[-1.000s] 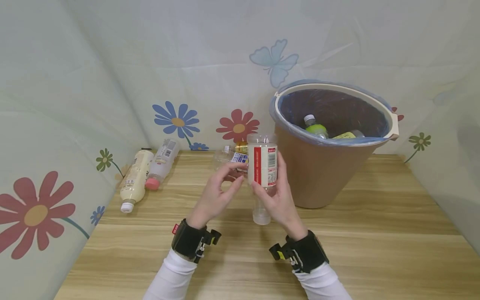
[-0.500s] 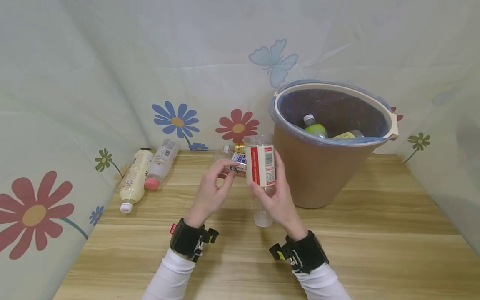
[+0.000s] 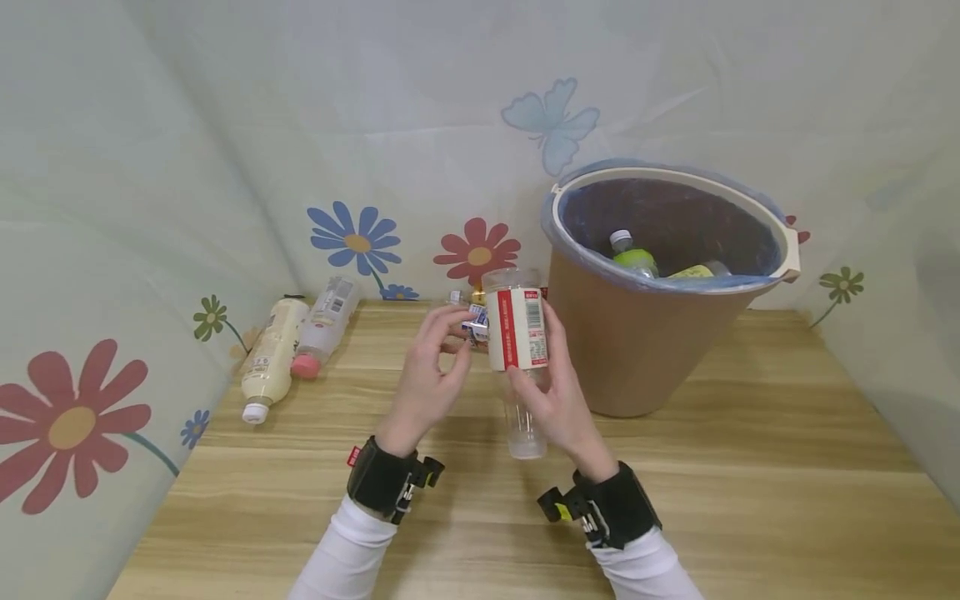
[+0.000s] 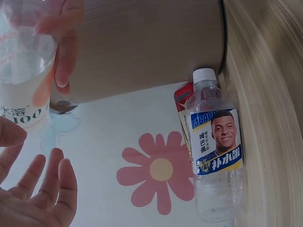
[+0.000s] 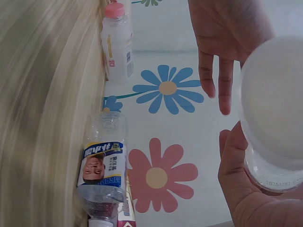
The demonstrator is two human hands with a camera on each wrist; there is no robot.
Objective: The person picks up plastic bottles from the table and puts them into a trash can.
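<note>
My right hand (image 3: 551,400) grips a clear plastic bottle (image 3: 517,329) with a white label and a red stripe, held tilted above the table. Orange fruit and green lettering mark the label's other side in the left wrist view. A round whitish end of the bottle (image 5: 279,101) fills the right side of the right wrist view. Close to the bottle on the left is my left hand (image 3: 431,367), fingers loosely bent with nothing held; whether a fingertip touches the bottle is unclear. Behind the hands lies a clear bottle with a blue and yellow label (image 4: 218,146).
A brown bin (image 3: 637,358) lined with a blue bag stands at the right, bottles inside it. A cream bottle (image 3: 270,358) and a pink-capped bottle (image 3: 326,325) lie on the wooden table (image 3: 480,533) at the left. Red packaging (image 4: 184,101) lies behind the blue-labelled bottle.
The held bottle has shifted slightly left, its lower end dropping a little toward me. My left hand moved slightly away from it, then back, fingers still loosely bent.
</note>
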